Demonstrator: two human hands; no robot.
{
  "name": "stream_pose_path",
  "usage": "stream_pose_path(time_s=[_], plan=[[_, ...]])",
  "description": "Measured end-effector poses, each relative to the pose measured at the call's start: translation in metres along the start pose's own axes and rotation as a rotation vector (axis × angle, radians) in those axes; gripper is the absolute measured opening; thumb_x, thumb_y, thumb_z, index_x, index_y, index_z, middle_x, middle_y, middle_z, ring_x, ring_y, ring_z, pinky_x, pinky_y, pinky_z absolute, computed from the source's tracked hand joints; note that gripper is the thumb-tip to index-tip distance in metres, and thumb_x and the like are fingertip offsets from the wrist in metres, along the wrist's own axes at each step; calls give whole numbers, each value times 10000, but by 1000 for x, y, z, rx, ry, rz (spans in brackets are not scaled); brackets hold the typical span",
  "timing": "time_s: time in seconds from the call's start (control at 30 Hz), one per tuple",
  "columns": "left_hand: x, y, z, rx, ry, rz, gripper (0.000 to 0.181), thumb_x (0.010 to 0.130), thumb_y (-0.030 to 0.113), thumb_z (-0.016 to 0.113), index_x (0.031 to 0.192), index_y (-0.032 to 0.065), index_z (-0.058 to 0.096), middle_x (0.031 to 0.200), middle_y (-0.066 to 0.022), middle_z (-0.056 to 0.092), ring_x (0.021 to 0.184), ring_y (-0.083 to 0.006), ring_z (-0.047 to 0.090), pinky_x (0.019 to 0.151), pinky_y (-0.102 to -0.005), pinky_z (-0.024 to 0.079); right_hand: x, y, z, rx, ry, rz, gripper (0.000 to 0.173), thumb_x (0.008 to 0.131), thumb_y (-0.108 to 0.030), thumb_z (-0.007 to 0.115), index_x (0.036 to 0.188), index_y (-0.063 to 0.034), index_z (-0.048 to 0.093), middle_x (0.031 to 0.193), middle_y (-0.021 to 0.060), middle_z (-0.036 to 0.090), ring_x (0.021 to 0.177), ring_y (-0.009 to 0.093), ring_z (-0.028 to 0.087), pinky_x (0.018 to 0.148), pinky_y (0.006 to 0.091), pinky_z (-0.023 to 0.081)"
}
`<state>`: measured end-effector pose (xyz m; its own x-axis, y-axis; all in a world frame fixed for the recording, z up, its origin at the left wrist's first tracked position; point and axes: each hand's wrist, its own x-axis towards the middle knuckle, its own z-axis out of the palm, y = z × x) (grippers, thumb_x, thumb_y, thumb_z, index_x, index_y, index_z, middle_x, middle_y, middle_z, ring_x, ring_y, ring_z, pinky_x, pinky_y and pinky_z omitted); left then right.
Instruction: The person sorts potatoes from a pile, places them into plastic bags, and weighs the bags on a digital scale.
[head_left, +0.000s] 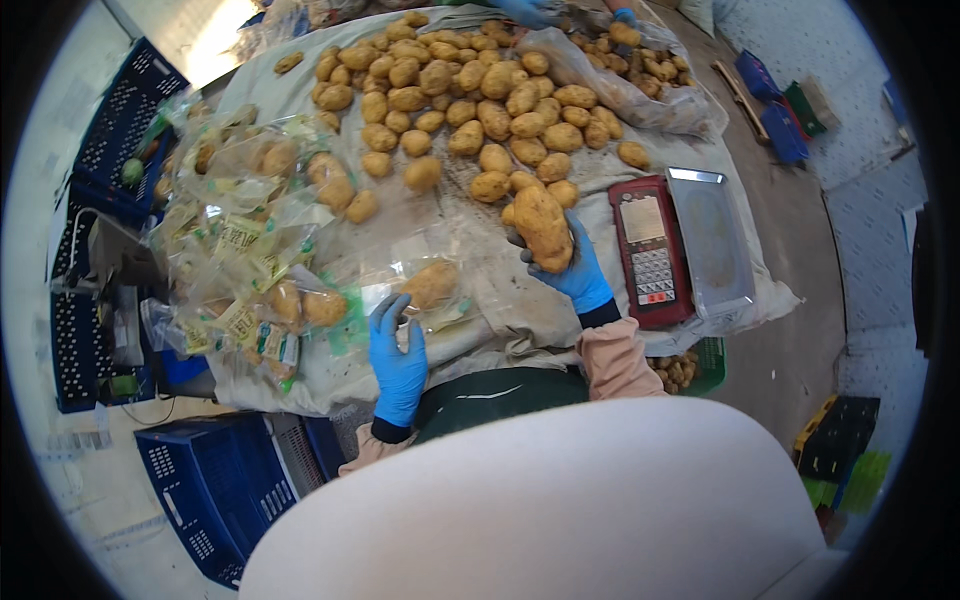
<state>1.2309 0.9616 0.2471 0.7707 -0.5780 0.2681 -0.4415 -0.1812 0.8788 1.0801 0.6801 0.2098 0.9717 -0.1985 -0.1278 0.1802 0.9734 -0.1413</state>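
Note:
My right hand (566, 262), in a blue glove with dark fingertips, grips a large potato (541, 227) at the near edge of the potato pile (480, 82). Gloved the same way, my left hand (397, 360) is at the rim of a clear plastic bag (450, 310) with a potato (431, 285) inside; whether its fingers pinch the film is unclear. Filled bags of potatoes (247, 247) with green and yellow print are heaped to the left. On the right lies a red digital scale (651, 251) with a bare metal pan (712, 240).
A pale cloth (510, 307) covers the table. Blue crates (217, 487) stand at lower left and along the left side (124, 120). A green crate of potatoes (709, 366) sits below the right edge. At the far side, a co-worker's gloved hands (624, 16) are near an open sack (675, 112).

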Motion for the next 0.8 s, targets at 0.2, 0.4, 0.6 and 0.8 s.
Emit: stream_pose_path(time_s=[0.2, 0.4, 0.6, 0.8], plan=[[-2, 6, 26, 121, -170, 42, 391, 822, 72, 645, 1210, 97, 608, 1224, -165, 533, 1027, -333, 558, 883, -388, 473, 6, 30, -6, -95, 157, -81, 691, 901, -506, 591, 1402, -66, 411, 1295, 243, 531, 1014, 327, 629, 736, 406, 573], [17, 9, 74, 543, -211, 265, 363, 825, 234, 689, 1180, 166, 652, 1301, -180, 480, 1103, -348, 485, 937, -452, 382, 18, 27, -6, 178, 13, -6, 703, 922, -612, 465, 1364, -67, 443, 1165, 234, 577, 875, 312, 648, 633, 402, 573], [26, -20, 85, 557, -294, 205, 287, 823, 207, 670, 1092, 105, 666, 1308, -147, 507, 1056, -334, 544, 877, -437, 440, 12, 15, -17, 177, -135, 53, 688, 924, -568, 506, 1377, -56, 431, 1209, 239, 570, 893, 306, 654, 676, 392, 575], [25, -21, 70, 409, -321, 34, 553, 778, 26, 570, 1325, 17, 489, 1352, -184, 482, 1167, -385, 527, 971, -405, 461, 11, 21, 33, -1438, 389, -134, 630, 860, -478, 659, 1337, -89, 527, 1216, 199, 620, 996, 313, 655, 840, 346, 525]])
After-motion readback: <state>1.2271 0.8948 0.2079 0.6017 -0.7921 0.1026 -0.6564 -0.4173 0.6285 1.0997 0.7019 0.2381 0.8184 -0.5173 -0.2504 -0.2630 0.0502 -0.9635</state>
